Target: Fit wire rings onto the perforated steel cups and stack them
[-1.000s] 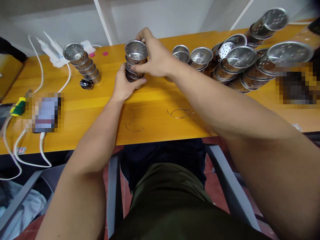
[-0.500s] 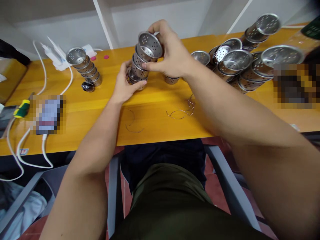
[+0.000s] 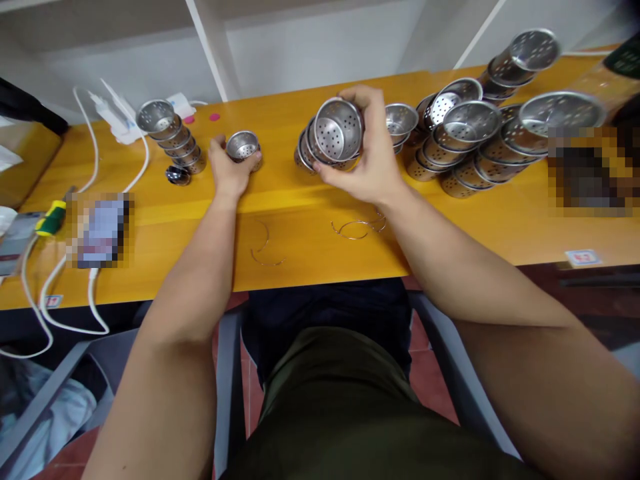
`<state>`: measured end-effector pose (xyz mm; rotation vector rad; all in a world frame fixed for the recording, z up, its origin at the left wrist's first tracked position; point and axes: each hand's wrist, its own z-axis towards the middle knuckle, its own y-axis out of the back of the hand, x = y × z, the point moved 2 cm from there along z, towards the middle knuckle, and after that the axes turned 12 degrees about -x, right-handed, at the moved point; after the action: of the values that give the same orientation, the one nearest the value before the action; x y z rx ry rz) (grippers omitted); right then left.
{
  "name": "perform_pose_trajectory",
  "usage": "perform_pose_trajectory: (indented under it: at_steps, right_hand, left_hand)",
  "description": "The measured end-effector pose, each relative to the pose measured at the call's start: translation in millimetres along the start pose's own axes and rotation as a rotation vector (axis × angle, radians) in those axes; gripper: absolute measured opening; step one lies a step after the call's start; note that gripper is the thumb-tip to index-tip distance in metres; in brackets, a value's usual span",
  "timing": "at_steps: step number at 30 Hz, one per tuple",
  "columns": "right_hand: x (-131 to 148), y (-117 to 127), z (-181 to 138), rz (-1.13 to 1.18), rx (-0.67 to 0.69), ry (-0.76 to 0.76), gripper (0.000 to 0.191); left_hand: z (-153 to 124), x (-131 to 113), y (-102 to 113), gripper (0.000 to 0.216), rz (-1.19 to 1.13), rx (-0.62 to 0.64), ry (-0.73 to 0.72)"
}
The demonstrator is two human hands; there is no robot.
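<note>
My right hand (image 3: 367, 160) is closed round a short stack of perforated steel strainer cups (image 3: 333, 137), tipped on its side so the top cup's mouth faces me, low over the orange table (image 3: 300, 220). Further left, my left hand (image 3: 226, 170) rests on the table with its fingers wrapped round a single small strainer cup (image 3: 243, 145) standing upright. Thin wire rings (image 3: 357, 227) lie on the table just below my right hand, and another bent wire (image 3: 265, 250) lies near the front edge.
A leaning stack of strainer cups (image 3: 170, 133) stands at the left with a small metal knob (image 3: 177, 175) beside it. A big heap of strainer cups (image 3: 480, 133) fills the right. White cables (image 3: 90, 167), a charger and a blurred phone lie far left.
The stack has come apart: my right hand carried the upper cups off to the right and tipped them sideways. My left hand slid left with the bottom cup.
</note>
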<state>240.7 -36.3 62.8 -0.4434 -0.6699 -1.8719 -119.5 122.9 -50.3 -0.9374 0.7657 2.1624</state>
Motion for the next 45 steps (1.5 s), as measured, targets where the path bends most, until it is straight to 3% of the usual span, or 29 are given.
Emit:
perform_pose_trajectory:
  at_steps: [2, 5, 6, 8, 10, 12, 15, 18, 21, 27, 34, 40, 45]
  right_hand:
    - [-2, -2, -2, -0.022, 0.029, -0.002, 0.106]
    - [-4, -4, -4, -0.038, 0.053, -0.007, 0.107]
    - [-4, -5, -5, -0.049, 0.060, -0.013, 0.109]
    - [-6, -7, -7, -0.076, 0.070, -0.029, 0.112]
    - [-7, -9, -8, -0.094, 0.083, -0.046, 0.113]
    - [-7, -11, -8, -0.087, 0.084, -0.055, 0.112]
    - [-8, -14, -10, -0.082, 0.088, -0.073, 0.110]
    - [-9, -20, -15, -0.088, 0.119, -0.111, 0.109]
    - [-5, -26, -20, -0.038, 0.156, -0.118, 0.109]
    - [7, -25, -19, -0.032, 0.178, -0.132, 0.101]
    - [2, -14, -12, -0.100, 0.176, -0.140, 0.106]
    - [-1, -10, -5, 0.023, 0.185, -0.174, 0.111]
    - [-2, 3, 2, -0.058, 0.104, -0.141, 0.105]
  left_hand:
    - [0, 3, -2, 0.126, 0.041, -0.032, 0.066]
    - [1, -11, 5, 0.109, 0.110, -0.005, -0.057]
    - [0, -23, 10, 0.097, 0.101, 0.011, -0.140]
    - [-6, -56, 24, 0.085, -0.023, -0.097, -0.263]
    - [-21, -94, 34, 0.072, -0.147, -0.074, -0.380]
    - [-42, -126, 35, 0.070, -0.236, 0.117, -0.405]
    - [-77, -151, 22, 0.106, -0.326, 0.519, -0.368]
    - [-98, -153, 7, 0.125, -0.352, 0.606, -0.372]
    - [-101, -147, 0, 0.113, -0.346, 0.603, -0.330]
    - [-91, -144, 7, 0.098, -0.374, 0.584, -0.353]
    - [-95, -145, -2, 0.112, -0.426, 0.674, -0.293]
    - [-89, -147, 3, 0.113, -0.382, 0.701, -0.263]
    - [-73, -140, 9, 0.109, -0.351, 0.627, -0.260]
